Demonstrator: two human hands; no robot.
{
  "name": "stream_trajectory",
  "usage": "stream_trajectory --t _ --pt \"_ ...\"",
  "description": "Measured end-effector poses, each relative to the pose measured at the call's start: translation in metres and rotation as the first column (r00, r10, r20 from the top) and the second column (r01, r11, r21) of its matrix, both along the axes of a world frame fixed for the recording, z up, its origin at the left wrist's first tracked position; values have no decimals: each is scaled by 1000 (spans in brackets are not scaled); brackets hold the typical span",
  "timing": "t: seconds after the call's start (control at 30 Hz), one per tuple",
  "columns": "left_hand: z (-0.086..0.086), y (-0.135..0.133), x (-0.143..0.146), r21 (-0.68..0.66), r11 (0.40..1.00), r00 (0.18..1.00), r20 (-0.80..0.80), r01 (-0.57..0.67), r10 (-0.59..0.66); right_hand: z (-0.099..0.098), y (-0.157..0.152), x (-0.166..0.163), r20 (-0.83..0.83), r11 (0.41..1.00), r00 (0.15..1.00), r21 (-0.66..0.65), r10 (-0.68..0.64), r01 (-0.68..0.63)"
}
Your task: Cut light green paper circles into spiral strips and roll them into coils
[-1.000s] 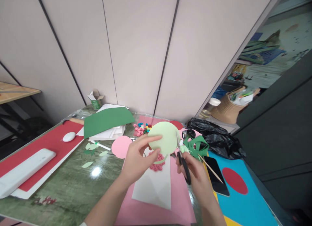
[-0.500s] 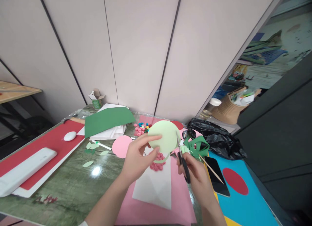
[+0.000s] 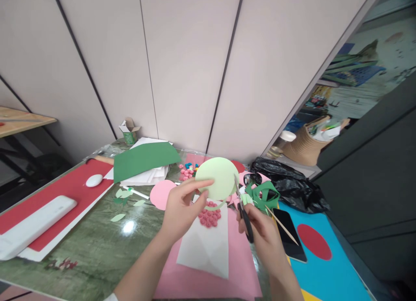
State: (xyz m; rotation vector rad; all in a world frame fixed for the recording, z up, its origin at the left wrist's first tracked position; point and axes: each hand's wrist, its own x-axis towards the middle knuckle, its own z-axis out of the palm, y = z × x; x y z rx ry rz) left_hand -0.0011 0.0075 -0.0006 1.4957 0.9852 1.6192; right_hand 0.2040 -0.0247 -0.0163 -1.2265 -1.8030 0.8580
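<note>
A pale green paper circle (image 3: 219, 175) is pinched between the thumb and fingers of my left hand (image 3: 183, 203). My right hand (image 3: 260, 227) grips black-handled scissors (image 3: 245, 221), whose blades meet the circle's right edge. A thin curved strip of the same paper hangs along the circle's lower rim. Below it, a cluster of pink rolled paper pieces (image 3: 209, 216) lies on a white sheet (image 3: 204, 251), over a larger pink sheet (image 3: 242, 266). A pink paper circle (image 3: 162, 195) rests left of my left hand.
Pale green leaf cutouts (image 3: 118, 218) lie at left, near a green sheet (image 3: 146, 161). A white device (image 3: 42, 225) sits on a red sheet (image 3: 94, 201). At right are green scraps (image 3: 264, 195), a phone (image 3: 287, 240), a blue sheet (image 3: 338, 275) and a black plastic bag (image 3: 292, 186).
My left hand has shifted the pale green circle slightly up and to the left, and its cut strip hangs a little higher. My right hand with the scissors stays nearly in place.
</note>
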Motion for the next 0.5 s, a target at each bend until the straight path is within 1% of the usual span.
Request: stream_trajectory --t 0.1,0.27,0.5 --pt "1 0 2 -9 1000 999 34 -17 17 0 0 0 -15 1000 1000 -5 3 -3" --pt "0 -1 5 -57 998 998 53 15 -12 -1 1 -1 -47 999 999 -33 12 -13" --pt "-5 -2 4 -85 996 998 -55 36 -40 -2 2 -2 -82 998 997 -57 -9 5"
